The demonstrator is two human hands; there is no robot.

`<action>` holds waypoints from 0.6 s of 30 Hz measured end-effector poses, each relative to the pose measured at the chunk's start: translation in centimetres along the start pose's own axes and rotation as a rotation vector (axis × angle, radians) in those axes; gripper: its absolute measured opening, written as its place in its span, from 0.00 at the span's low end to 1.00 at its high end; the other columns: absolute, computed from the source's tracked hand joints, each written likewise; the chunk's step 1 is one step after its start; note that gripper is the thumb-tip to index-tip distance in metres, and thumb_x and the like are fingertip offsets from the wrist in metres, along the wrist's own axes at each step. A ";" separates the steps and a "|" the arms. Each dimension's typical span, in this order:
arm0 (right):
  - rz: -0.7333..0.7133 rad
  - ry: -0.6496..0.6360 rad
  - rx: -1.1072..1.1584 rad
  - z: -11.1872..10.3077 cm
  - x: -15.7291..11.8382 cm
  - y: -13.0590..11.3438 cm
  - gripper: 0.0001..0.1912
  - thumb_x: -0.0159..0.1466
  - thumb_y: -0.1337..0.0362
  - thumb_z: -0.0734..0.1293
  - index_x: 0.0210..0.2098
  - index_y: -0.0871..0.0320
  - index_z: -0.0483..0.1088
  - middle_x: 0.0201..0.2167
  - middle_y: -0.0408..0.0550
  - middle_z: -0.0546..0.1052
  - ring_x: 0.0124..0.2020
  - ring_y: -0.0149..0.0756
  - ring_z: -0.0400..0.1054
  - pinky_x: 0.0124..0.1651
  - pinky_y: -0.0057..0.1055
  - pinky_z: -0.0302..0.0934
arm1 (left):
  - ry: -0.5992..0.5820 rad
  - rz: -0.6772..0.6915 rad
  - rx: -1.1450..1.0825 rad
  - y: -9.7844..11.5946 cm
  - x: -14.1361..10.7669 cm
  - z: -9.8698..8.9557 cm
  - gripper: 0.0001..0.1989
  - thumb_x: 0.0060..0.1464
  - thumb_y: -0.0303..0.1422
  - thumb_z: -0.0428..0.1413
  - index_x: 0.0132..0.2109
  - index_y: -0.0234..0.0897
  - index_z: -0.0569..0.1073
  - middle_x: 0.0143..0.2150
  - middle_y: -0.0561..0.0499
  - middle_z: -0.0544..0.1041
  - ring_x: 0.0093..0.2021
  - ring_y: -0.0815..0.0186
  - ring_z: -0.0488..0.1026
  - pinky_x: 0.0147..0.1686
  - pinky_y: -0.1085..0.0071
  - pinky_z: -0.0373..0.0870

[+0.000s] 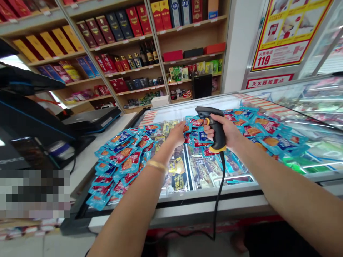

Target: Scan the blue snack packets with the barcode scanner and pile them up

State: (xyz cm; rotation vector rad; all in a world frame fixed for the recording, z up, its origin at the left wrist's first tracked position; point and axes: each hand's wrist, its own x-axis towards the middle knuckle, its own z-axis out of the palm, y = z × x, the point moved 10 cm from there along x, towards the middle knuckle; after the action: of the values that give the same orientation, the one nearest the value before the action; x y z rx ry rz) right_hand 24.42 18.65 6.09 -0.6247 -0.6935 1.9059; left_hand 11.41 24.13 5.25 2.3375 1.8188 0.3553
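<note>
At the front, a black cable loops low, in front of the counter, and rises over its edge to the scanner. The right hand is wrapped around the handle of this black and yellow scanner, which is upright above the glass, its head pointing toward the left and away. The left hand, with a gold bangle on its forearm, reaches over the glass to the near side of the middle packets; its fingers lie close together, and whether they grip a packet cannot be told. Blue and red packets are heaped on the left of the glass, and more packets spread out on the right, beyond the right forearm. Between the left and middle heaps, goods show through the glass. At far left are a phone, a roll and, farther back, a scale. Past the counter's back edge are a white box and a black device. Behind them, wooden shelves hold boxed goods and bottles, with a red and yellow poster at right.
</note>
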 end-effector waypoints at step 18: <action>0.067 -0.100 -0.139 1.8 -0.4 2.6 0.11 0.67 0.60 0.64 0.31 0.60 0.68 0.20 0.44 0.69 0.17 0.26 0.58 0.18 0.22 0.58 | 0.338 -0.347 -1.238 -4.7 -5.7 -2.0 0.11 0.47 0.33 0.65 0.31 0.35 0.70 0.22 0.62 0.60 0.24 0.76 0.63 0.39 0.62 0.80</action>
State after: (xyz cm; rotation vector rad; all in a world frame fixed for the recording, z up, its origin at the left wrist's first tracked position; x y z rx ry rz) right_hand 21.72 17.00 5.63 -0.6506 -0.8847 1.9734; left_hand 5.16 19.73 5.37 1.1277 1.3652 1.3752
